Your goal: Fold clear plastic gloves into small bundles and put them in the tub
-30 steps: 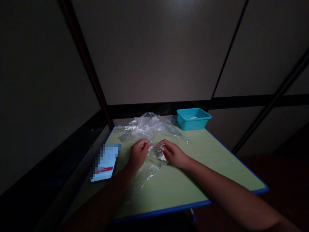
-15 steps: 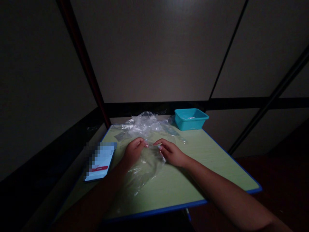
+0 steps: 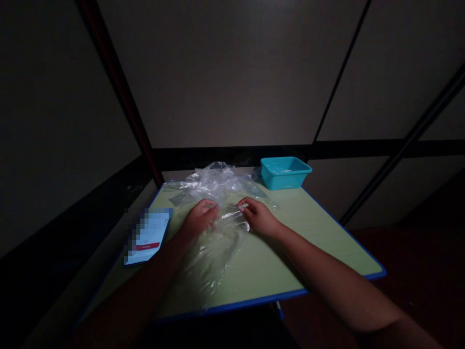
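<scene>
A clear plastic bag (image 3: 218, 257) hangs from both hands over the middle of the table, its lower part reaching toward the near edge. My left hand (image 3: 201, 216) pinches the bag's upper edge on the left side. On the right side, my right hand (image 3: 257, 215) grips the same edge between thumb and fingers. The edge runs between the two hands. Just beyond them lies a crumpled heap of clear plastic bags (image 3: 218, 179) at the far side of the table.
The light green table (image 3: 308, 232) has a blue rim. At its far right corner stands a turquoise basket (image 3: 285, 180) with something clear in it. A device with a lit screen (image 3: 150, 237) lies at the left edge. Panelled walls stand behind and to the left.
My hands have moved slightly apart, still holding the bag's edge. The bag's lower part now extends nearer the front edge. The whole view has shifted a little.
</scene>
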Demonstrator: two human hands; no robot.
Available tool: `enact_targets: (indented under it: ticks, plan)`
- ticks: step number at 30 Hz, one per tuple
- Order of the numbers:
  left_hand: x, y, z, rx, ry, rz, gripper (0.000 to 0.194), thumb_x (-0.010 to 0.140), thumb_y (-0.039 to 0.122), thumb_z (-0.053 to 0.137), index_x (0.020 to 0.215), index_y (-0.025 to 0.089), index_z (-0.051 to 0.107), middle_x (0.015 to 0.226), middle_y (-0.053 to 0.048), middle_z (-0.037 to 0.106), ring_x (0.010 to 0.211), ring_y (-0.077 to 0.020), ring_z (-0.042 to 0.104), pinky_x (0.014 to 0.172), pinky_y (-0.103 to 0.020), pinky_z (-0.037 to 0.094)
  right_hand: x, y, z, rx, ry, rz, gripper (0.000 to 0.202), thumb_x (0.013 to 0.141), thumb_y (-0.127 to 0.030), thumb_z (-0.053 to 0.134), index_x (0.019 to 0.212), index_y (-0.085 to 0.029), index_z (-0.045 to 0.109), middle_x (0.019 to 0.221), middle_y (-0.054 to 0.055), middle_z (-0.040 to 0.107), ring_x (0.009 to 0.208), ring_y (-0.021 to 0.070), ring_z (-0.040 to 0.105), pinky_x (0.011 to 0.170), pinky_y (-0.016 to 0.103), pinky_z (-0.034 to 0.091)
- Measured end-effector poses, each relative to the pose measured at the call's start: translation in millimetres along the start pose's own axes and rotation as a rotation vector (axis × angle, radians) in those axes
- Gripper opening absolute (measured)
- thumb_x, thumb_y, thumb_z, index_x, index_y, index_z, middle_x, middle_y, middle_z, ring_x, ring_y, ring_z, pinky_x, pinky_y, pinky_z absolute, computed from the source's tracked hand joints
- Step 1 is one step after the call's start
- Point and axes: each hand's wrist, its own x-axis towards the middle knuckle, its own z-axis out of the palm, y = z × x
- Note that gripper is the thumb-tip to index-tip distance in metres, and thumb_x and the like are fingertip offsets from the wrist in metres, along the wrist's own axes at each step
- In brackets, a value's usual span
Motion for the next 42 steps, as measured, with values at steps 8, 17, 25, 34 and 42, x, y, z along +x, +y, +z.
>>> enact_targets:
  ticks: [8,17,25,34,42]
  plan:
    - [7,-10,-6.8,0.069,0.023,0.015,0.017,0.065,0.033,0.057,0.063,0.017,0.059,0.051,0.001,0.059,0.048,-0.0129,0.056,0.051,-0.024,0.044,7,4,-13,-0.217,0.086,0.155,0.006,0.086,-0.023,0.051,0.084,-0.019,0.053,0.043,-0.007,0.048,0.034,0.0106,0.047,0.04,0.021,0.032]
    - [-7,4,2.6,-0.001,-0.258,-0.025,0.026,0.068,0.04,0.059,0.068,0.015,0.064,0.047,0.003,0.055,0.038,-0.0091,0.046,0.039,-0.02,0.036,7,3,-12,0.115,0.009,0.036,0.048,0.072,-0.038,0.07,0.11,-0.014,0.054,0.079,0.003,0.064,0.067,0.013,0.059,0.064,0.026,0.043]
    - [-3,-1,0.0,0.019,-0.237,-0.046,0.028,0.071,0.043,0.057,0.067,0.016,0.061,0.045,0.004,0.052,0.037,-0.008,0.043,0.039,-0.02,0.032,3,0,-9,0.238,-0.149,-0.021,0.041,0.072,-0.054,0.065,0.073,-0.014,0.058,0.064,0.0,0.059,0.057,0.0104,0.052,0.059,0.025,0.041]
    - [-5,0,3.8,0.024,-0.217,-0.021,0.031,0.069,0.046,0.057,0.057,0.017,0.056,0.044,0.003,0.051,0.039,-0.0083,0.044,0.041,-0.02,0.033,4,1,-8,0.006,-0.105,-0.147,0.028,0.073,-0.041,0.067,0.08,-0.014,0.064,0.083,0.006,0.067,0.081,0.018,0.061,0.081,0.034,0.045]
    - [-1,4,-5.3,0.046,-0.115,0.001,0.03,0.069,0.044,0.057,0.054,0.018,0.054,0.046,0.001,0.053,0.043,-0.0103,0.049,0.046,-0.022,0.039,13,12,-12,0.073,0.084,0.1,0.03,0.081,-0.048,0.055,0.073,-0.019,0.05,0.053,0.0,0.061,0.046,0.0147,0.058,0.05,0.027,0.046]
